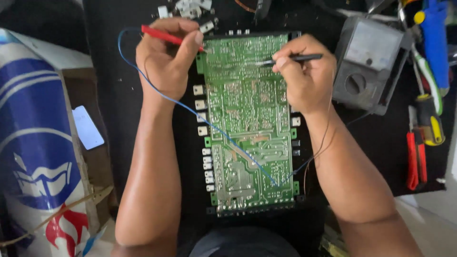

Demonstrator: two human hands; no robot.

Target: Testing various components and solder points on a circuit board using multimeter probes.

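Evidently both hands worked as a pair over the green board, which lay solder side up on a black mat between the person's forearms. The left hand was closed around a red probe, pinched like a pen, tip at the board's upper left edge. The right hand gripped a black probe the same way, its point resting near the top middle. A grey meter sat just beside the right hand, dial facing up, probably so it could be read at a glance. Its needle was too blurred to read. Tools at right were partly cut off.
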